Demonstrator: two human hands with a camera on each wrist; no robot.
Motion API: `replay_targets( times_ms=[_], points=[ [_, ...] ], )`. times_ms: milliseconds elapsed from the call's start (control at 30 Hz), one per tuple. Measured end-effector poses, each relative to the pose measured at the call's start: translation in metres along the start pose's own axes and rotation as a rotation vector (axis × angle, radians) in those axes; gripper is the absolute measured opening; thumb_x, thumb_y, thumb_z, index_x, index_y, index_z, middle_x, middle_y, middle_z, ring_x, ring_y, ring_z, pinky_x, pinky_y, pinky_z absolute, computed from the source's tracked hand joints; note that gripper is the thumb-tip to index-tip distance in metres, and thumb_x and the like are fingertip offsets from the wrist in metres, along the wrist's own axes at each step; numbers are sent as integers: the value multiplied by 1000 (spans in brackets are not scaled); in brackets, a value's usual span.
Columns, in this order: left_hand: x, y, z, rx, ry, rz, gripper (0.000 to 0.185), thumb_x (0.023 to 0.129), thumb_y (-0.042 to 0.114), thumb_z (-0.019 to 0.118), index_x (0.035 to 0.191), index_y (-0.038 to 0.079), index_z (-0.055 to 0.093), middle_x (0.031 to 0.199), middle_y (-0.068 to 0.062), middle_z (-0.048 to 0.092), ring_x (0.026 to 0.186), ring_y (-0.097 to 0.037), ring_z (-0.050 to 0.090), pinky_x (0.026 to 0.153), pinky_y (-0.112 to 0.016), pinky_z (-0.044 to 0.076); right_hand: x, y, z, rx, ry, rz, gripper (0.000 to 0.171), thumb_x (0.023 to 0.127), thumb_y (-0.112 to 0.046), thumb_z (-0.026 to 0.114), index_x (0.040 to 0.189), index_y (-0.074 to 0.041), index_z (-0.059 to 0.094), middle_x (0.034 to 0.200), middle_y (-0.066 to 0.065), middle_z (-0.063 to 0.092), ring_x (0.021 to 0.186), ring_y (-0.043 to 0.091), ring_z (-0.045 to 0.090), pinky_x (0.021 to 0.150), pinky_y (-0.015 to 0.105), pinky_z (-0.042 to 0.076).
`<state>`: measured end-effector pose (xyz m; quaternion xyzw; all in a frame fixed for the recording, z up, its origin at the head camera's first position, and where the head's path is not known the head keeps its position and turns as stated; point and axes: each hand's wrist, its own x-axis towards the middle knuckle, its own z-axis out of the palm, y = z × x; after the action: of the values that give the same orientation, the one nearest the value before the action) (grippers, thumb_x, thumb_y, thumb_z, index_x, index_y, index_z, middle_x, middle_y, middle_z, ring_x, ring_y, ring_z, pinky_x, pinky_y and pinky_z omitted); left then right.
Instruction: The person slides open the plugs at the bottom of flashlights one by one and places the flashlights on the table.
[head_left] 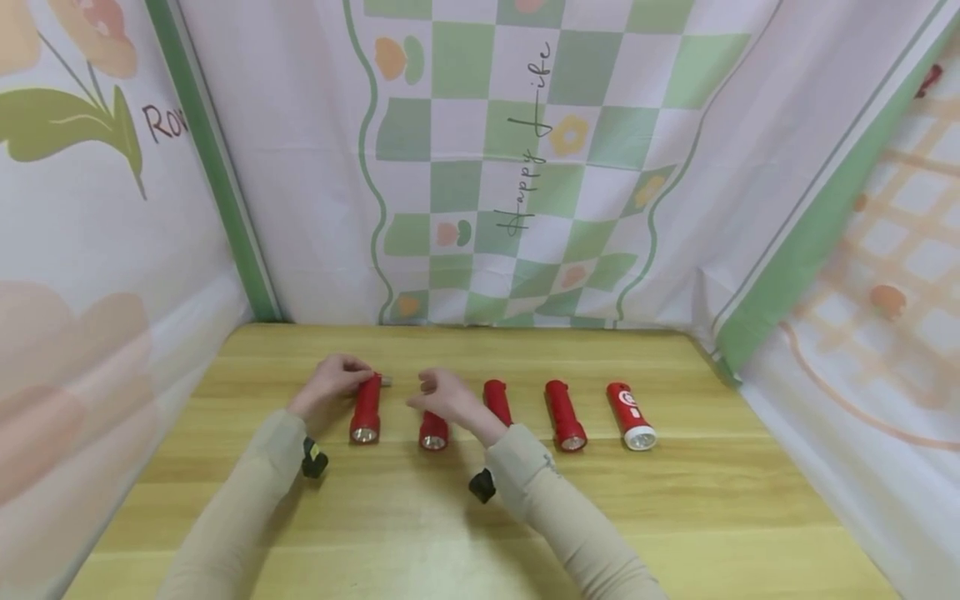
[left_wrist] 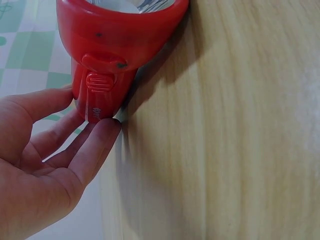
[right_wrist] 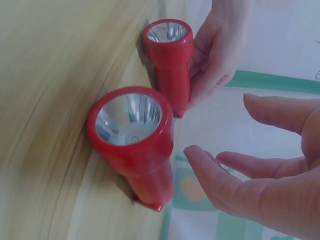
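Note:
At the left end of a row lies a red flashlight point(head_left: 366, 410), its lens toward me. My left hand point(head_left: 339, 379) pinches its tail end, with thumb and fingers on either side of the body in the left wrist view. A small silver part point(head_left: 386, 381) sticks out by that tail. Over the tail of the second red flashlight point(head_left: 433, 431) hovers my right hand point(head_left: 448, 395), its thumb and fingers spread apart with nothing between them. In the right wrist view that second flashlight point(right_wrist: 135, 135) lies beside the fingertips, apart from them.
Farther right on the wooden table point(head_left: 360, 525) lie a third red flashlight point(head_left: 497, 400), partly behind my right forearm, a fourth point(head_left: 566, 417), and a red one with a white head point(head_left: 632, 417). Patterned curtains point(head_left: 300, 167) hang along the back and both sides.

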<state>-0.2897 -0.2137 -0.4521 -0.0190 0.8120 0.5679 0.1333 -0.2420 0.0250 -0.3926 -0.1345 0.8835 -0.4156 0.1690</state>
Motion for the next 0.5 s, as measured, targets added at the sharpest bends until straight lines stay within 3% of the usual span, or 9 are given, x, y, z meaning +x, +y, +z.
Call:
replay_targets(
  times_ms=[300, 500],
  points=[
    [2, -3, -1, -13, -9, 7, 32, 98, 14, 59, 120, -9, 59, 117, -21, 64, 93, -17, 63, 81, -25, 57, -3, 9, -9, -57, 35, -13, 55, 92, -24, 68, 137, 4, 52, 129, 21, 63, 119, 34, 60, 101, 46, 52],
    [5, -2, 0, 68, 18, 44, 32, 97, 13, 61, 118, -10, 62, 113, -22, 66, 89, -14, 61, 78, -23, 55, -5, 15, -13, -48, 53, -12, 52, 91, -24, 70, 132, 4, 56, 127, 21, 64, 119, 34, 61, 101, 48, 52]
  ],
)
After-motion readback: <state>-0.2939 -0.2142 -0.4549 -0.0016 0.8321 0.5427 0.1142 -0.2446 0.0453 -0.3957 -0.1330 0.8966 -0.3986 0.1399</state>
